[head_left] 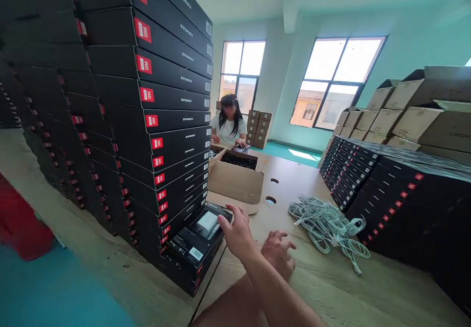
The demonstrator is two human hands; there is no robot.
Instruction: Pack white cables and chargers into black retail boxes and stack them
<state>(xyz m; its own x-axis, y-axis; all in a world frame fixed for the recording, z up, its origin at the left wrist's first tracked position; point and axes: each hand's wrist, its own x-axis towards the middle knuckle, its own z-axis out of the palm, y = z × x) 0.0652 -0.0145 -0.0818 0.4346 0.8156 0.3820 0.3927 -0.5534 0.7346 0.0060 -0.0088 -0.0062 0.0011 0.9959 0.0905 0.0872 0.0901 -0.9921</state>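
My right hand (pixel 237 229) reaches across to the left over my left forearm. Its thumb and fingers are apart at the right end of a black product box (pixel 196 238). That box lies flat, with a white item (pixel 208 223) and a barcode label on its upper face. Whether the thumb touches the box or hovers just over it, I cannot tell. My left hand (pixel 277 253) rests low over the wooden table, fingers apart and loosely bent, holding nothing. Behind the flat box rises a tall stack of black boxes (pixel 176 116) with red labels.
A bundle of pale cables (pixel 327 224) lies to the right, beside more stacked black boxes (pixel 397 194). An open carton (pixel 235 182) with dark items stands ahead. Across the table (pixel 312 288) sits a person (pixel 230 123). Brown cartons (pixel 415 121) are piled at the right.
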